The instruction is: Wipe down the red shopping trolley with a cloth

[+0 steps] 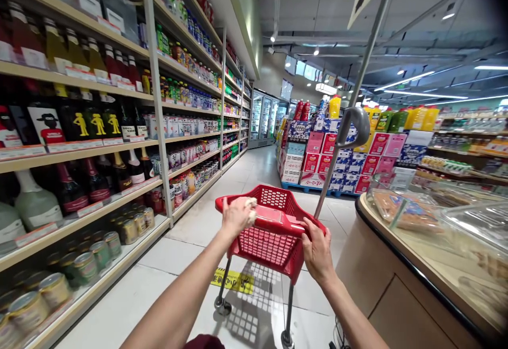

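A red plastic shopping cart [273, 243] stands right in front of me on thin metal legs with casters; its basket has a grid of holes. On the left part of its handle [273, 219] rests my left hand [235, 217], fingers closed round a crumpled cream-coloured cloth [251, 210], possibly tissue. My right hand [317, 246] grips the right end of the handle, its fingers curled over the red plastic. Part of the basket's inside is hidden behind the handle.
Shelves of bottles and cans [97, 74] line the left side. A curved counter [369, 232] with packaged food stands close on the right, near a slanting metal pole [359, 84]. Stacked drink boxes [317, 158] rise ahead; glass-door coolers [262, 116] stand farther back.
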A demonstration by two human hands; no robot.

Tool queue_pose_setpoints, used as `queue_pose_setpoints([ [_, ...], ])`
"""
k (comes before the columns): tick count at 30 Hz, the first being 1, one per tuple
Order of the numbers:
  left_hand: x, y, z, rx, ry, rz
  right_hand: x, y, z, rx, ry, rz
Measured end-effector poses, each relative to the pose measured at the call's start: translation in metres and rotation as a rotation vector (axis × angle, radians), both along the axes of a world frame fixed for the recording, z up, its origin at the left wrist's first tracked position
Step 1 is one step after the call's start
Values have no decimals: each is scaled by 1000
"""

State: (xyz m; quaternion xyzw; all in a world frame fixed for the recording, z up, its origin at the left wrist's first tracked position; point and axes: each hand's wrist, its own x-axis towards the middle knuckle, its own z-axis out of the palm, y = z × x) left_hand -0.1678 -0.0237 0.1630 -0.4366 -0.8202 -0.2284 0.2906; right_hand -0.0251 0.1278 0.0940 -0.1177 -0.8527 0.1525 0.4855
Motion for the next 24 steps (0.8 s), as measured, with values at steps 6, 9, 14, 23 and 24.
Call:
queue_pose_setpoints([
  [6, 25, 24, -3, -107, 59, -304, 2, 4, -4, -6, 14, -15],
  [9, 25, 17, 6, -105, 21, -236, 6, 6, -4, 16, -17, 7],
  [14, 25, 14, 11, -56, -13, -127, 10, 1, -2, 15, -2, -23],
  [23, 17, 24, 4, -11, -68, -42, 15, 3, -1, -9, 5, 20],
  [24, 19, 25, 5, -11, -64, -47, 15, 2, -1, -13, 11, 14],
])
